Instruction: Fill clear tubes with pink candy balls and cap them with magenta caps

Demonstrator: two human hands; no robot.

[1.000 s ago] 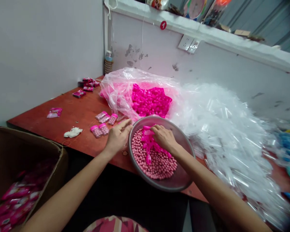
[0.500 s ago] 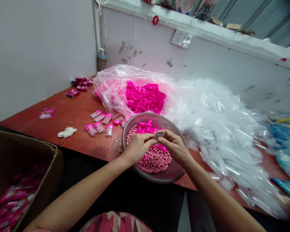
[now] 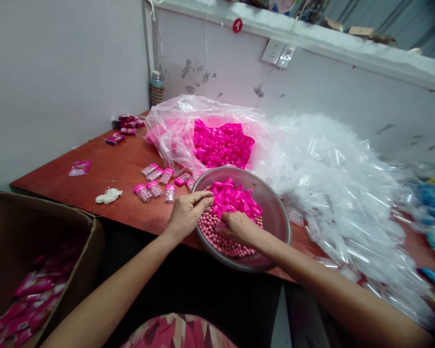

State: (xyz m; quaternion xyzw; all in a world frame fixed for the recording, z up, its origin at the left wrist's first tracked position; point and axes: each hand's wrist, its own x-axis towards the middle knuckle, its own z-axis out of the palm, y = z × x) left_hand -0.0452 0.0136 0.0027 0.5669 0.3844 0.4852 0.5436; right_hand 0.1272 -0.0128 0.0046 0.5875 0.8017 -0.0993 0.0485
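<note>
A metal bowl [image 3: 281,220] holds pink beads [image 3: 235,247] and bright pink caps [image 3: 235,198]. Over the bowl's left rim is my left hand [image 3: 189,212], its fingers pinched together; what they hold, if anything, is too small to tell. My right hand [image 3: 237,227] is down at the beads, closed around a small clear container that is mostly hidden. Left of the bowl, several bead-filled containers with pink caps [image 3: 154,188] lie on the red table [image 3: 130,157].
Behind the bowl lies an open plastic bag of pink caps [image 3: 223,145]. Clear containers [image 3: 333,183] are heaped at the right. A cardboard box [image 3: 90,241] with pink packets stands at the lower left. Pink packets [image 3: 79,168] and a white crumpled item [image 3: 108,195] lie on the table.
My hands have moved apart. The left went left to the bowl's rim, and the right moved down to the beads. The view has shifted slightly.
</note>
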